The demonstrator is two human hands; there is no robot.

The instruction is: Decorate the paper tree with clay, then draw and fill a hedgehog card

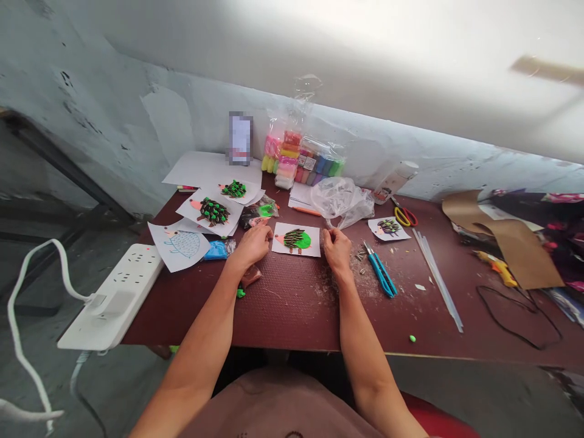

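A white card (297,250) lies between my hands, with a clay hedgehog (301,238) on it: green body, pink face, dark spines over its left part. My left hand (256,243) rests by the card's left edge, its fingers curled together; whatever they hold is hidden. Just right of the card, my right hand (336,244) is closed in a pinch, and any small item in it is too small to make out. Several striped seeds (360,255) lie beside my right hand. Brown clay in a wrapper (250,277) sits near my left wrist.
Blue pliers (382,274), scissors (405,216), glue sticks (438,280) and a yellow glue gun (499,269) lie to the right. Finished hedgehog cards (228,222) and a power strip (114,292) are left. Clay packs (303,164) and a plastic bag (340,198) stand behind.
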